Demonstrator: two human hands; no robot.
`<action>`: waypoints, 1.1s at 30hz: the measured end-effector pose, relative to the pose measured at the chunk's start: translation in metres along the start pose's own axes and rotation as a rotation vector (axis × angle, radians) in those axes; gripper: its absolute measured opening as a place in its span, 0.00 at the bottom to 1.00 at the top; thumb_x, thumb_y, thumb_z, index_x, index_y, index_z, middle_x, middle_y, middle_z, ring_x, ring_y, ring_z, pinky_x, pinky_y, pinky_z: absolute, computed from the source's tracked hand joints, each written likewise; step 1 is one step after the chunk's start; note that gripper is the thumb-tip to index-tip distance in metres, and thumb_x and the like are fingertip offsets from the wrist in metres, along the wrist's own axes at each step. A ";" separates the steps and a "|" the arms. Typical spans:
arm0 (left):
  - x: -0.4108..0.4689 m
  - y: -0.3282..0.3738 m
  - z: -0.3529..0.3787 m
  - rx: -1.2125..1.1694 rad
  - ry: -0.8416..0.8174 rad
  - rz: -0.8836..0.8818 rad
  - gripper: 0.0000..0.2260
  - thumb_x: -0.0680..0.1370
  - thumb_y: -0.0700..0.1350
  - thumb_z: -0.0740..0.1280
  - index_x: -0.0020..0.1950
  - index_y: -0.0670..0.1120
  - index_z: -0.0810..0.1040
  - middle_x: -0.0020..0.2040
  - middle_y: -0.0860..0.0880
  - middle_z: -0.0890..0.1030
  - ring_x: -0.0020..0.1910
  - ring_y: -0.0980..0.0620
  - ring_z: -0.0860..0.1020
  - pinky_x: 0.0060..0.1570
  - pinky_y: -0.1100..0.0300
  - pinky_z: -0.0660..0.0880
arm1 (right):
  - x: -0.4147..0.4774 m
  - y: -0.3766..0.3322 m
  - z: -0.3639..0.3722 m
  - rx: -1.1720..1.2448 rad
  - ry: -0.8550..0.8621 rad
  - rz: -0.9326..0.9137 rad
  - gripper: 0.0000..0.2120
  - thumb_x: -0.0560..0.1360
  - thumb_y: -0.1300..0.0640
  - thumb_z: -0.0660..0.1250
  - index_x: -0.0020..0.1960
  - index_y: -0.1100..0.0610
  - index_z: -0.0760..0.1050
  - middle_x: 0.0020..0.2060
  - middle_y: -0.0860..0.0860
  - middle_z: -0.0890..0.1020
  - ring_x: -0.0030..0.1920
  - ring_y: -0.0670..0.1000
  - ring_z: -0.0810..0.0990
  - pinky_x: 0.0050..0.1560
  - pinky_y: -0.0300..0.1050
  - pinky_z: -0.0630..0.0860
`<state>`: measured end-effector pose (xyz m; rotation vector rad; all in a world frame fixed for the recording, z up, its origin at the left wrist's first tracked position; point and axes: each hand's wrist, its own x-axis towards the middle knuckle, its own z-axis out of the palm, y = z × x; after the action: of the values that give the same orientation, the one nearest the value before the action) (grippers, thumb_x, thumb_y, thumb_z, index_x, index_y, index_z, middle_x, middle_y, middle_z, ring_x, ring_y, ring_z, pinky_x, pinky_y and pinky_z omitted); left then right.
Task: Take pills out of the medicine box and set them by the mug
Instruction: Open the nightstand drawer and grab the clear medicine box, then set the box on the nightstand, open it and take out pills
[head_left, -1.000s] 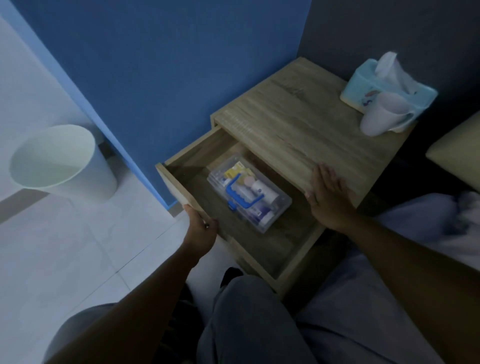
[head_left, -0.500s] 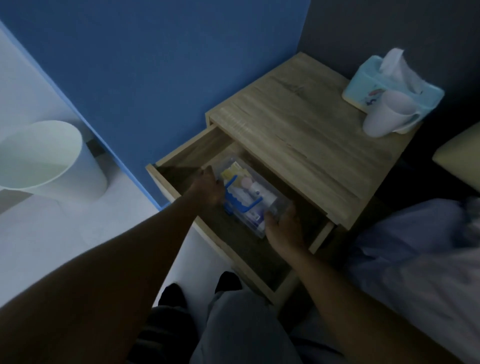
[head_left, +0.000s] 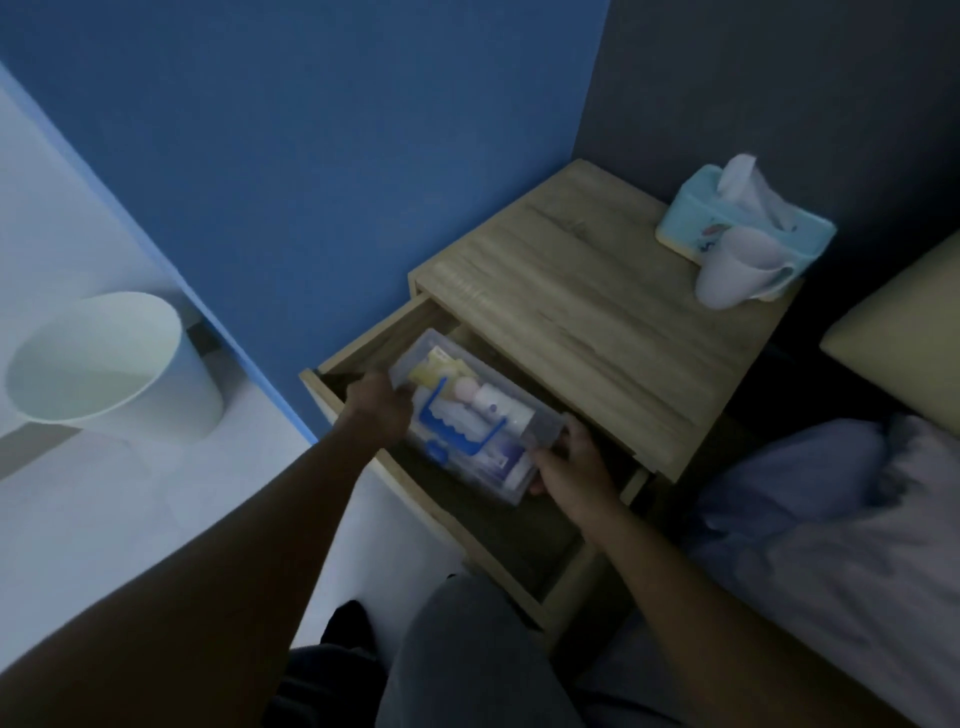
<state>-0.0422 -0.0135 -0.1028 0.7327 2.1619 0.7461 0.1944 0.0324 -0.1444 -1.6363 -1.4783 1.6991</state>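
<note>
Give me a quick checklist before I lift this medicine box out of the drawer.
1. Drawer open far enough: ok.
2. Left hand on the medicine box's far end: ok.
3. Right hand on its near end: ok.
4. Lid latched: cannot tell.
5. Bare space on the nightstand top in front of the mug: ok.
6. Pills inside: cannot tell, contents blurred.

We cannot read the labels inside the medicine box (head_left: 475, 418); dim light and blur smear them. The left hand (head_left: 378, 410) hides the box's near-left corner, the right hand (head_left: 571, 470) its near-right end. The mug (head_left: 737, 267) covers part of the tissue box (head_left: 691, 221).
</note>
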 end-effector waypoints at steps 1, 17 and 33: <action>-0.004 0.007 -0.009 0.046 0.033 0.012 0.15 0.80 0.50 0.64 0.63 0.42 0.74 0.55 0.42 0.80 0.48 0.48 0.79 0.41 0.55 0.76 | -0.006 -0.009 -0.003 -0.006 -0.019 -0.038 0.31 0.76 0.49 0.70 0.76 0.42 0.61 0.57 0.45 0.80 0.49 0.44 0.84 0.34 0.33 0.79; 0.033 0.135 -0.067 -0.234 0.169 0.239 0.28 0.75 0.53 0.72 0.70 0.39 0.72 0.57 0.40 0.82 0.46 0.41 0.85 0.53 0.49 0.82 | 0.059 -0.182 -0.071 -0.122 0.104 -0.316 0.14 0.73 0.53 0.74 0.57 0.55 0.79 0.29 0.48 0.86 0.23 0.43 0.81 0.22 0.37 0.73; 0.111 0.126 -0.001 -0.554 0.276 0.154 0.19 0.76 0.52 0.70 0.61 0.42 0.76 0.41 0.49 0.80 0.37 0.45 0.83 0.49 0.50 0.83 | 0.144 -0.170 -0.088 -0.235 0.133 -0.408 0.14 0.77 0.48 0.69 0.61 0.48 0.76 0.30 0.40 0.84 0.25 0.38 0.81 0.23 0.35 0.75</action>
<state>-0.0733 0.1467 -0.0640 0.5238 1.9942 1.5225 0.1668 0.2537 -0.0566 -1.3961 -1.8465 1.2129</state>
